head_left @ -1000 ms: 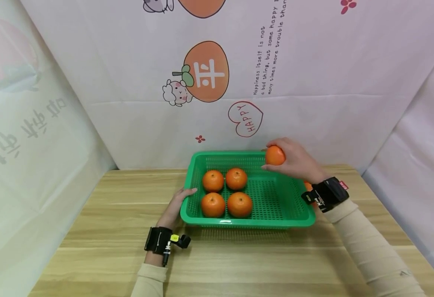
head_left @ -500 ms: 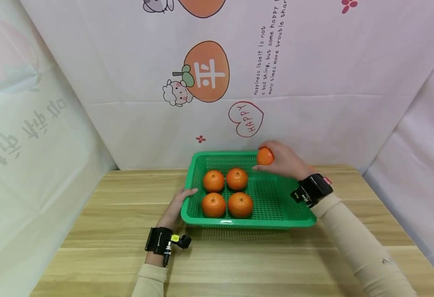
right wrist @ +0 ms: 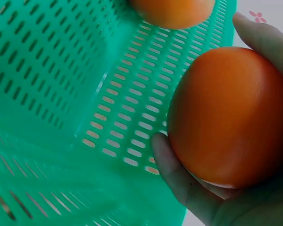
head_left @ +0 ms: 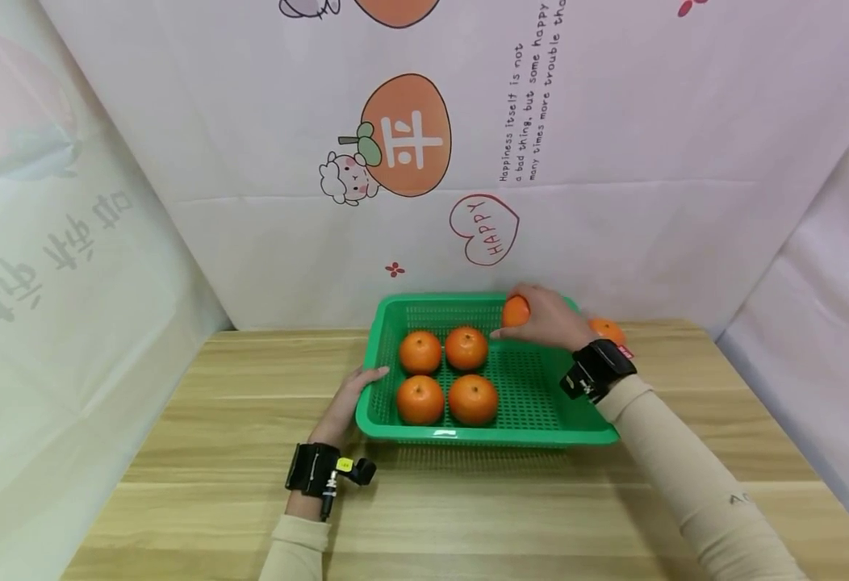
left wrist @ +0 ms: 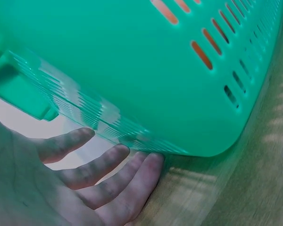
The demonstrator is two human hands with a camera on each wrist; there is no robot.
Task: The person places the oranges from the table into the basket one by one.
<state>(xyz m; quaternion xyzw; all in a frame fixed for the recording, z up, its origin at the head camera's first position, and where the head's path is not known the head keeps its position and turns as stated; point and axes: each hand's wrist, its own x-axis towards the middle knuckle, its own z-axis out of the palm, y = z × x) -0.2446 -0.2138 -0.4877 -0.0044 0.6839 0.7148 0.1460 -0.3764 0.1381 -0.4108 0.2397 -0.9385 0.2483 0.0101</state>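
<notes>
A green plastic basket (head_left: 497,436) with slotted walls sits on the table, several oranges (head_left: 473,400) grouped in its left half. My left hand (head_left: 345,402) holds the basket's left side, thumb over the rim; in the left wrist view its fingers (left wrist: 92,172) lie against the outer wall. My right hand (head_left: 551,321) grips another orange (head_left: 516,311) over the back right part of the basket. In the right wrist view, thumb and fingers wrap that orange (right wrist: 228,115) above the slotted basket floor (right wrist: 132,99).
One more orange (head_left: 608,331) lies outside the basket, behind its right end and partly covered by my right wrist. A wooden table (head_left: 468,516) spreads around the basket. White printed cloth (head_left: 613,242) hangs right behind it and along both sides.
My right hand has moved left and slightly down with the orange, farther over the basket. The orange outside the basket shows more now. My left hand stays on the basket's left side.
</notes>
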